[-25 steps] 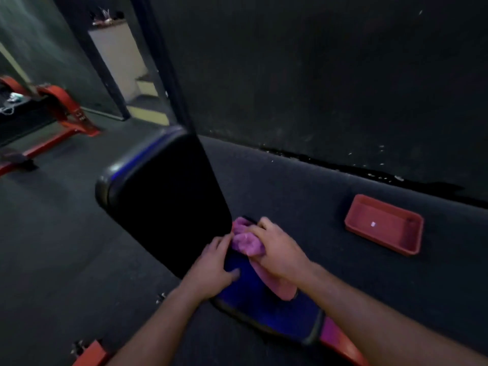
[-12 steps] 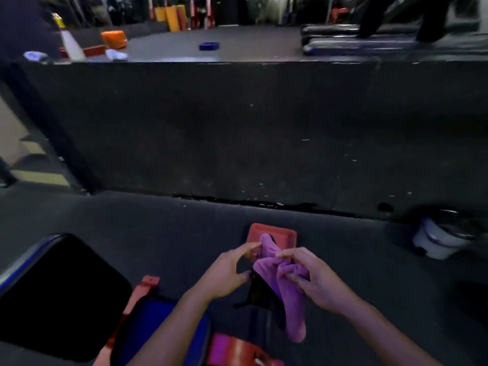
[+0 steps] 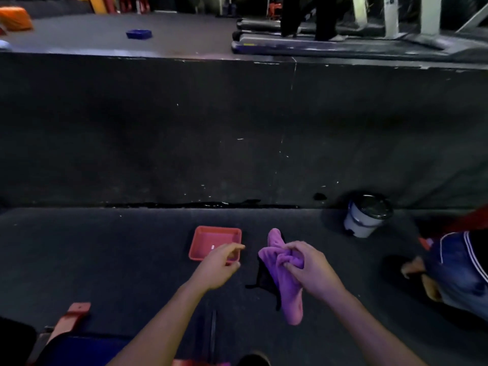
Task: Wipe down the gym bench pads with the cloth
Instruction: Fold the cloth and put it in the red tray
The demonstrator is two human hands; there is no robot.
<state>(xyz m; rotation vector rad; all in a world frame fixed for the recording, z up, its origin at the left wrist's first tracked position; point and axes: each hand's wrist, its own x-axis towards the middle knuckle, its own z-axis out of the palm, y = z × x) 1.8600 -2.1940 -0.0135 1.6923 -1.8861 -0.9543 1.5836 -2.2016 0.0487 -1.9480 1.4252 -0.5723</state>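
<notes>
A purple cloth (image 3: 286, 286) hangs bunched from my right hand (image 3: 309, 268), whose fingers are curled round its upper part, above the dark floor. My left hand (image 3: 219, 265) hovers beside it, apart from the cloth, fingers loosely extended over the near edge of a red tray (image 3: 211, 237) and holding nothing. The bench shows only at the bottom left: a blue seat pad (image 3: 87, 350), a sliver of black pad (image 3: 13, 342) and a red frame bracket (image 3: 75, 313).
A white bucket with a dark lid (image 3: 367, 216) stands at the foot of a tall dark wall (image 3: 237, 128). Another person's leg in blue shorts (image 3: 454, 268) is at the right edge. Treadmills (image 3: 317, 40) lie beyond the wall.
The view swung from the bench pads to the floor and wall. Both hands lifted the cloth off the pad; my left hand has now let go and moved left over the tray.
</notes>
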